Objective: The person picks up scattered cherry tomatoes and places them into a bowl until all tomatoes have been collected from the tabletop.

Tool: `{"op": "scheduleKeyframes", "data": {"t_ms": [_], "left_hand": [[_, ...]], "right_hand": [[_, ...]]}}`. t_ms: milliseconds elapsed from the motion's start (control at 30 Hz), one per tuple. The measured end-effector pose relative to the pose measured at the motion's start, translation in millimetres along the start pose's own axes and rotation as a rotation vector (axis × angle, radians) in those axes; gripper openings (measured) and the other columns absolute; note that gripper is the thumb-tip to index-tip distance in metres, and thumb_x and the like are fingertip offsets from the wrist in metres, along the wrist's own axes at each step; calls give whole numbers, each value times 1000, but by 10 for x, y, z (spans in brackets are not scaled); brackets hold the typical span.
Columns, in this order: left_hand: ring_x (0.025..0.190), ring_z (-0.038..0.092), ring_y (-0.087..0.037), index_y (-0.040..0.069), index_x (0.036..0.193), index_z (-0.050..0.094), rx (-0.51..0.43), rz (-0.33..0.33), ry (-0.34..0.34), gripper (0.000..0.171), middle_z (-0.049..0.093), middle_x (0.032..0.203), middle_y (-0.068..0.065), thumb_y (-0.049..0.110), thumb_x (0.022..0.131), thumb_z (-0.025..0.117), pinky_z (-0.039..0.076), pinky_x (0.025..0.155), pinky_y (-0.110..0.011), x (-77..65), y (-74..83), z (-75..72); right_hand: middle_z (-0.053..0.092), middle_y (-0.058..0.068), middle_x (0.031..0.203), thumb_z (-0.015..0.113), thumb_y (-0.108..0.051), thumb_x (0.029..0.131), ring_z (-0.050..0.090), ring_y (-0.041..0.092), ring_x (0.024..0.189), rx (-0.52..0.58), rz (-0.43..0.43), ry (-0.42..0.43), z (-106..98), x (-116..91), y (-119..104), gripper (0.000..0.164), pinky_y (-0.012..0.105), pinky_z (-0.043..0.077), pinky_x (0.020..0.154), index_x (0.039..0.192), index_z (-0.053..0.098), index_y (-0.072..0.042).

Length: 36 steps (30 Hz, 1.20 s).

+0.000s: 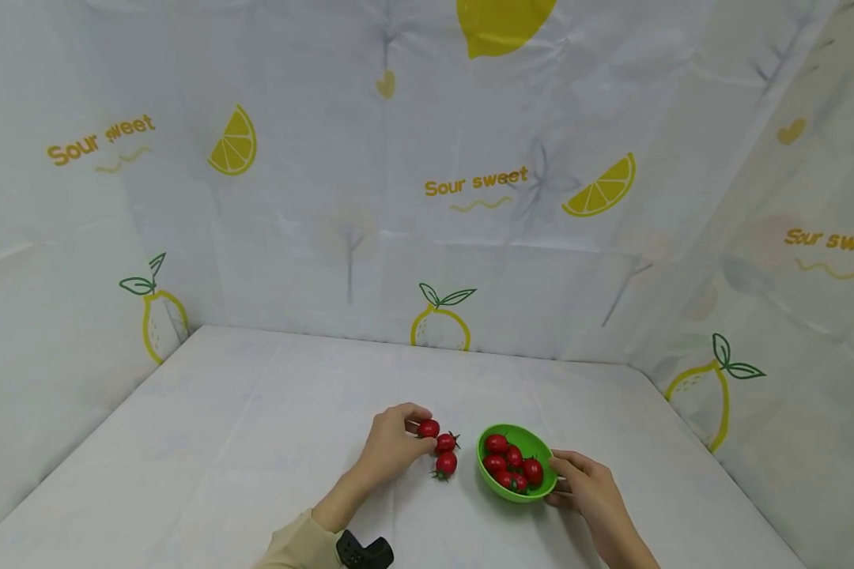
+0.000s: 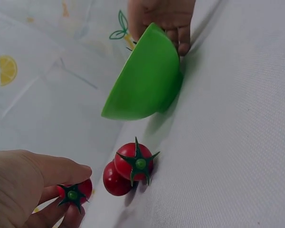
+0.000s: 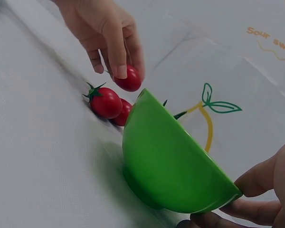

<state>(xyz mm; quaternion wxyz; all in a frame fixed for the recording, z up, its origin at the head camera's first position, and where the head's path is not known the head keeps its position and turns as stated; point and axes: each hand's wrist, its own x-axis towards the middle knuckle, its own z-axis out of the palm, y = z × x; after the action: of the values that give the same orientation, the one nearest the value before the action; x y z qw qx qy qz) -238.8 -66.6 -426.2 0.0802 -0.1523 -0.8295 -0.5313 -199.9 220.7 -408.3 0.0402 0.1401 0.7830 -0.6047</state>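
My left hand pinches a cherry tomato between thumb and fingers; in the left wrist view this tomato shows its green star-shaped stem end. Two more cherry tomatoes, one behind and one nearer, lie on the table just right of that hand. To their right stands a green bowl with several cherry tomatoes inside. My right hand holds the bowl's right side, thumb at the rim and fingers lower on the outside, as the right wrist view of the bowl shows.
A white cloth covers the table. Behind and at both sides hangs a pale curtain printed with lemons and lettering. A black band is on my left wrist, beside a beige sleeve.
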Motion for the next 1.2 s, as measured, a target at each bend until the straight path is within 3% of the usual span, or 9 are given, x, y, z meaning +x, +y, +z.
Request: {"op": "scheduleKeyframes", "data": {"t_ms": [500, 1200], "left_hand": [[94, 61, -22, 0, 113, 66, 1, 37, -9, 31, 67, 103, -4, 9, 85, 75, 52, 74, -32, -21, 129, 15], [88, 63, -19, 3, 108, 67, -25, 103, 11, 27, 68, 92, 1, 12, 84, 76, 50, 73, -30, -54, 272, 71]], "right_hand": [[60, 21, 116, 53, -20, 100, 63, 18, 82, -9, 17, 19, 1, -8, -10, 48, 35, 55, 74, 135, 47, 12], [62, 19, 113, 53, -20, 99, 63, 19, 81, -11, 11, 12, 6, 3, -8, 49, 35, 55, 74, 135, 46, 13]]}}
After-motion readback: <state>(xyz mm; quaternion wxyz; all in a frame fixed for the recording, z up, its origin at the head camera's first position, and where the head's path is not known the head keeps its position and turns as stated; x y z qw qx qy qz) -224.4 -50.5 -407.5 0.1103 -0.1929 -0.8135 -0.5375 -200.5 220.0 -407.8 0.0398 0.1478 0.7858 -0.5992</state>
